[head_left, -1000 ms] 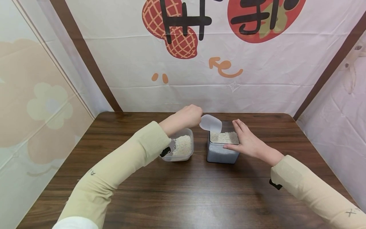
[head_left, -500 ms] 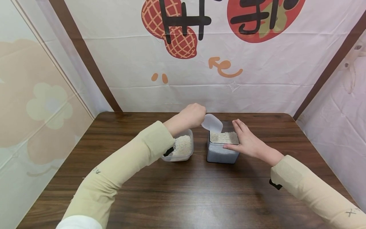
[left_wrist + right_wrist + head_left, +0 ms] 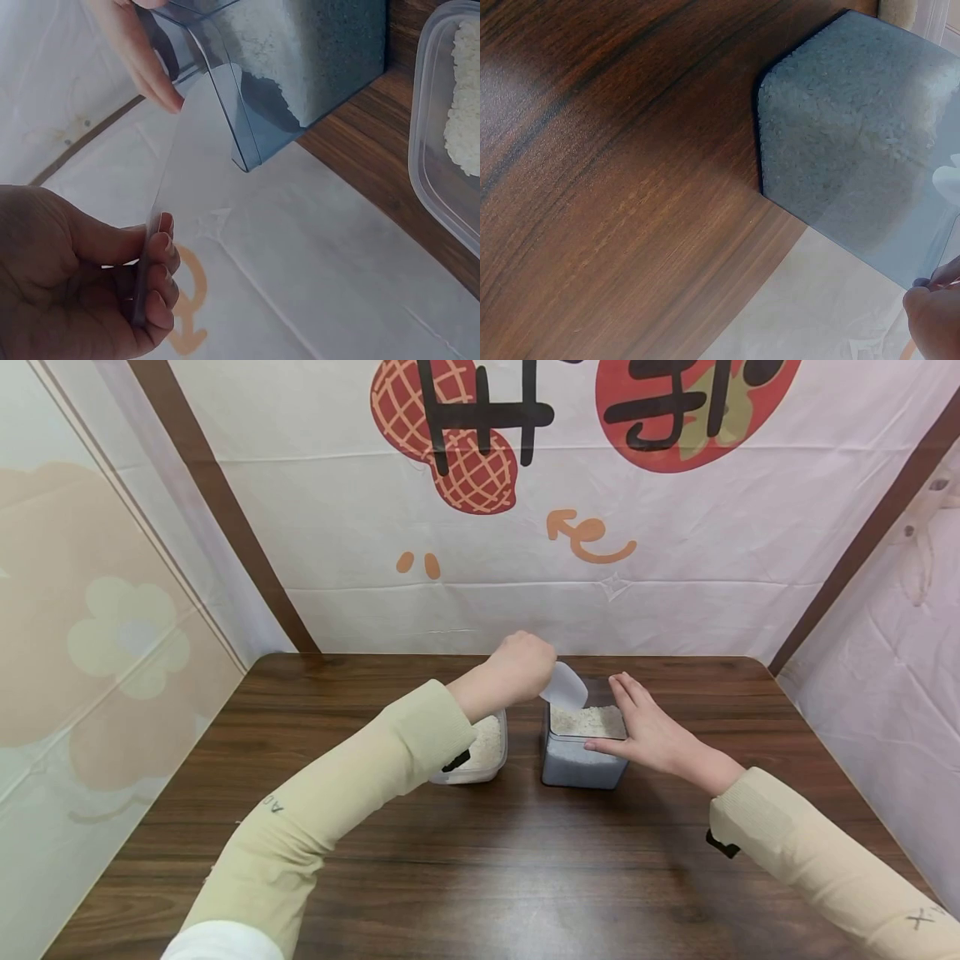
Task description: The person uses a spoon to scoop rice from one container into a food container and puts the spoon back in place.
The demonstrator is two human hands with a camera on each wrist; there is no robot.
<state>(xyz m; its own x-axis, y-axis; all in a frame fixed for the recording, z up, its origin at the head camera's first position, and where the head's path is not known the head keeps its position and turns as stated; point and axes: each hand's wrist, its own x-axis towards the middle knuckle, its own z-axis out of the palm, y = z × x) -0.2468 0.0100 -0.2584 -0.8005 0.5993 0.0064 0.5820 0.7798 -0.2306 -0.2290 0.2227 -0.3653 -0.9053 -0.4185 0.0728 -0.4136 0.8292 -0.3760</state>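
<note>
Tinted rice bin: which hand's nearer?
Right. The right hand touches the tinted bin at its right side; the left hand is apart, off its far-left corner, holding a translucent tool.

A tub (image 3: 480,777) sits left of a box (image 3: 585,768) on the table (image 3: 480,877), rice (image 3: 588,721) in both, a scoop (image 3: 566,687) at the box's top.

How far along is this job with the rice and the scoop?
Looks done: the tinted container stands open, and rice lies in it and in the clear tub.
In hand: the left hand grips the pale scoop at the container's open top; the right hand rests on that container.
Remaining, probably: finishing this scoop. Both hold rice, so I can't tell which is being filled.
</note>
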